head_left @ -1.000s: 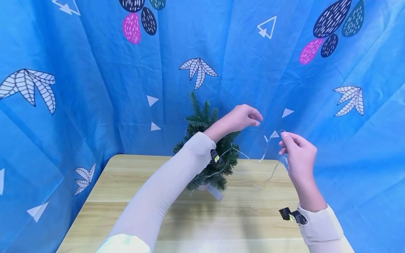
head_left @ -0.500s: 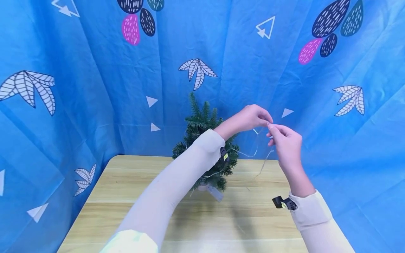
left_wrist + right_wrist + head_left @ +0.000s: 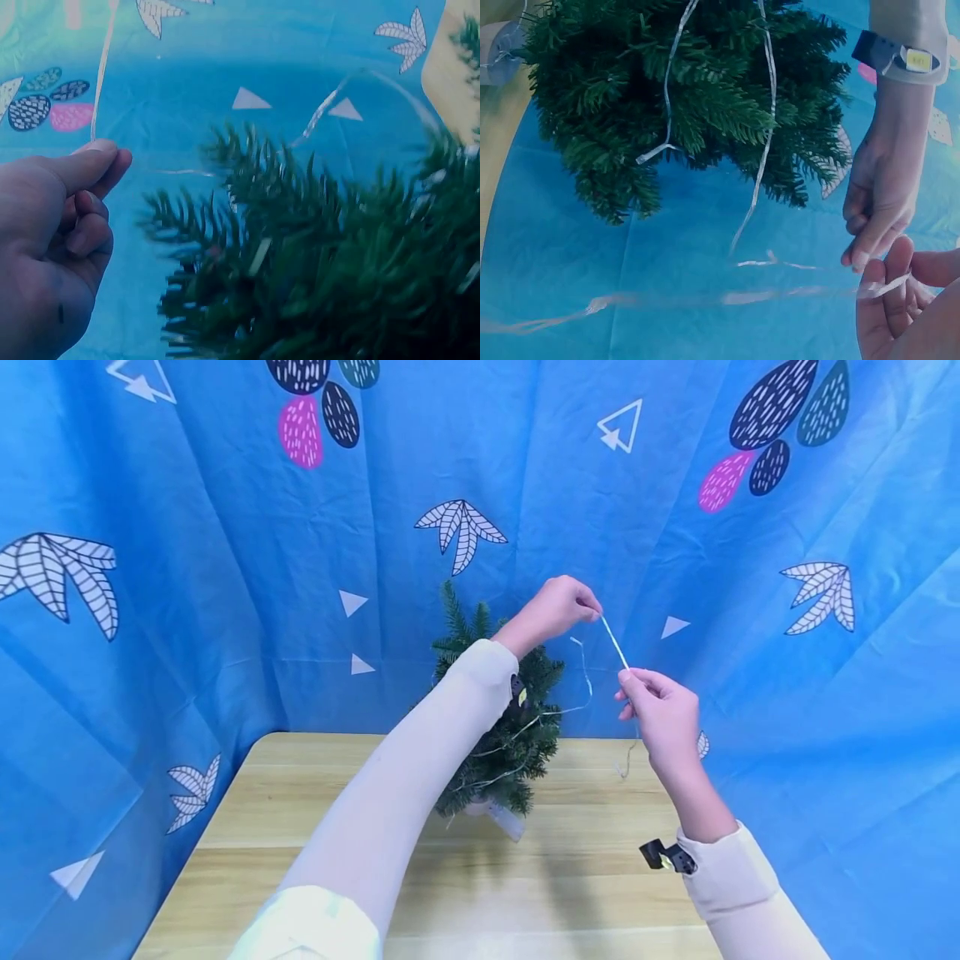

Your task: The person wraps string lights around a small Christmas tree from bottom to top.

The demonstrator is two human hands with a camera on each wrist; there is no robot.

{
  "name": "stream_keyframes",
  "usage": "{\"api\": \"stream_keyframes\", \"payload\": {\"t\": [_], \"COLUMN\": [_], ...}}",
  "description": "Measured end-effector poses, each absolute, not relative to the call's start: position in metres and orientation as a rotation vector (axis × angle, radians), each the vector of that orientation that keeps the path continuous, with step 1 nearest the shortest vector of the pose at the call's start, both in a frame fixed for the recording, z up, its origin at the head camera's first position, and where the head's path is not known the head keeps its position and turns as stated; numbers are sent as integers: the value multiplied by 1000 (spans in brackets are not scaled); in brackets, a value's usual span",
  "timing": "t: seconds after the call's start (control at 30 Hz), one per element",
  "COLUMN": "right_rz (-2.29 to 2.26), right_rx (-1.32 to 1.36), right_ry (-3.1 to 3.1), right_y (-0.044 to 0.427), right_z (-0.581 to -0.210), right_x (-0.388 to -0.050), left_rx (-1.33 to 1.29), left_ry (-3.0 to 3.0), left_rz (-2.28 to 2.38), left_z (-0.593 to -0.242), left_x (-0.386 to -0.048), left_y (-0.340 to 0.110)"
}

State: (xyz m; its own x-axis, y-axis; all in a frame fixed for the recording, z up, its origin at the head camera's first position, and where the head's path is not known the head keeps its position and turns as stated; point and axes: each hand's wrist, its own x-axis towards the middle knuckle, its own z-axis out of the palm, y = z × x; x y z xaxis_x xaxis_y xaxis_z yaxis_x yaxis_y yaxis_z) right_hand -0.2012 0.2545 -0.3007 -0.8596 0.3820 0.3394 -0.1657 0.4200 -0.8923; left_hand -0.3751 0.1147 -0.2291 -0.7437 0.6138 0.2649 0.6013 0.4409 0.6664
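A small green artificial Christmas tree (image 3: 536,739) stands at the back of the table, partly hidden by my left forearm. Clear string lights (image 3: 615,642) loop around its branches and trail off to its right. Up by the tree's right side, my left hand (image 3: 557,607) pinches the wire between thumb and fingertips, as the left wrist view also shows. Lower and farther right, my right hand (image 3: 666,714) pinches the same strand, and the piece between the hands is taut. A loose end dangles below the right hand. In the right wrist view the wire (image 3: 761,172) hangs from the branches.
A whitish box (image 3: 506,820) lies against the tree's base on the wooden table (image 3: 300,810). A blue patterned curtain (image 3: 315,577) hangs behind and at both sides. A dark wrist camera (image 3: 667,857) sits on the right sleeve.
My left hand first moved right to meet the right hand and took hold of the string lights. It has since drawn up and left, stretching the strand between both hands.
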Motion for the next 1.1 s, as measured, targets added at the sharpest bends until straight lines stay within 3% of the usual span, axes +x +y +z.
{"api": "stream_keyframes", "payload": {"t": [0.53,1.1], "right_rz": [1430,1465], "right_rx": [-81,82], "right_ry": [-2319,-2303], "right_y": [235,193], "right_z": [-299,-273], "right_x": [-214,-221], "left_rx": [746,642], "left_ry": [2942,2964], "left_rz": [945,772], "left_z": [-206,-186], "left_x": [-421,-449], "left_y": [70,5]}}
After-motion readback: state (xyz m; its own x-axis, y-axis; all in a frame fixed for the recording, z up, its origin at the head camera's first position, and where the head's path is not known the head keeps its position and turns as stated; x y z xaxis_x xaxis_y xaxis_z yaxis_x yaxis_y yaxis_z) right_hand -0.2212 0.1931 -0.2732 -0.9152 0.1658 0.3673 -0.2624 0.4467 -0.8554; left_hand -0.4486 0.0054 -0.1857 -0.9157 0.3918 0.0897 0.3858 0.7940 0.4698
